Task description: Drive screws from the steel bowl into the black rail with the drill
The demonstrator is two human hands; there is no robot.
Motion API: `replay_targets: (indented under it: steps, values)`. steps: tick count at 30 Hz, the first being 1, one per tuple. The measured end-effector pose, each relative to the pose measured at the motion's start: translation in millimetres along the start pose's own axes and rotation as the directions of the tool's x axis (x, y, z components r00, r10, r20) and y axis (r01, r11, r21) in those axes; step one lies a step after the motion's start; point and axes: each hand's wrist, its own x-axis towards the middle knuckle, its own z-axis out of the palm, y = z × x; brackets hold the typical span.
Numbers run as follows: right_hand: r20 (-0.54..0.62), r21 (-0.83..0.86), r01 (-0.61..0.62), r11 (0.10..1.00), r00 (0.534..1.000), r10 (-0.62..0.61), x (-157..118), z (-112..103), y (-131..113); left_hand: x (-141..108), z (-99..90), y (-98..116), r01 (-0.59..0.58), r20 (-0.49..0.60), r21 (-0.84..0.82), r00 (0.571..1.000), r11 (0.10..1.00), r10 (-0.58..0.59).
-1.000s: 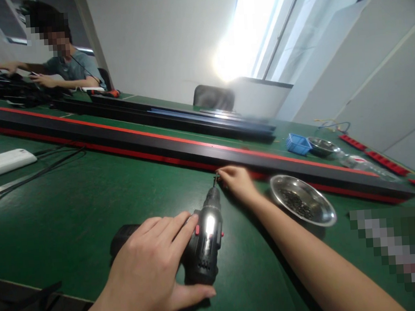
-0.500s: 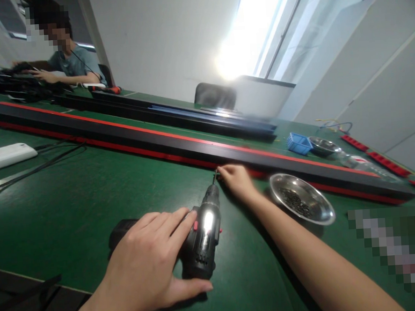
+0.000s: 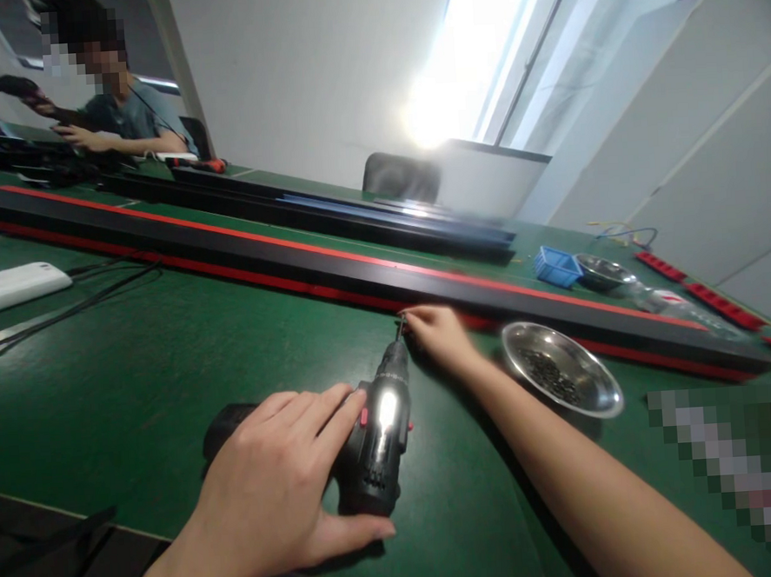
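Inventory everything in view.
Drill: one, black, front centre.
Bit: one, metallic, drill tip.
Bar: one, black and red, across table.
Bowls: two, silver, before and behind bar.
Small parts: many, dark, nearer bowl.
Bin: one, blue, behind bar.
Rails: several, dark, behind bar.
Strips: several, red, right.
Case: one, white, left.
Cables: several, black, left.
Chairs: two, dark, back.
Co-worker: one, blue-grey shirt, upper left.
Left hand: one, bare, on drill.
Right hand: one, bare, beside bit.

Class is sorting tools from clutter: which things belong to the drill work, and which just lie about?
In use:
- drill
- long bar by its tip
- probably near bowl of dark parts

Apparently lying about:
- white object
- blue basket
- far bowl
- chair
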Motion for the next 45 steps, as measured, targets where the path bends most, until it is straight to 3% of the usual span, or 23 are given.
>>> replay_targets:
  steps: [11,16,22,26,32,34,36,38,40,43,45]
  values:
    - [0.018,0.028,-0.028,0.999,0.999,0.027,-1,-1,0,0,-0.7,0,0.002,-0.012,-0.012,1.0,1.0,-0.002]
    - [-0.029,0.004,-0.038,0.999,0.999,0.038,-1,1,1,0,0.7,-1,-0.004,-0.013,-0.003,1.0,1.0,0.004]
    - [-0.018,0.148,0.014,0.989,1.0,-0.011,-3,0,-1,-1,1.0,0,0.001,0.009,0.005,1.0,1.0,-0.001]
    - [-0.005,0.148,0.002,0.989,1.0,-0.001,-5,-1,-3,-1,0.5,0,0.001,0.003,0.005,1.0,1.0,-0.001]
    - [-0.148,0.011,0.029,1.0,0.989,-0.028,-5,-1,-6,3,-1.4,0,0.026,0.059,0.008,0.998,1.0,-0.027]
    - [-0.153,-0.126,0.058,0.99,0.985,-0.078,-3,-16,-17,8,-1.8,0,0.042,0.083,0.009,0.996,0.999,-0.043]
    - [-0.057,-0.279,0.056,0.959,0.996,-0.075,-2,-43,-32,14,-2.1,-2,0.046,0.106,0.005,0.993,0.999,-0.047]
    - [0.098,-0.443,-0.007,0.897,0.994,0.056,-2,-78,-47,20,-2.0,-4,0.043,0.13,0.002,0.991,0.999,-0.043]
    - [0.185,-0.579,-0.107,0.808,0.948,0.258,-4,-114,-57,26,-1.5,-6,0.04,0.143,0.005,0.989,0.999,-0.04]
    - [0.016,-0.722,-0.32,0.613,0.879,0.477,-10,-156,-54,31,0.0,-8,0.034,0.152,0.018,0.988,0.999,-0.036]
    - [-0.033,-0.711,-0.417,0.567,0.824,0.565,-14,-174,-42,33,1.1,-9,0.031,0.157,0.029,0.987,0.999,-0.035]
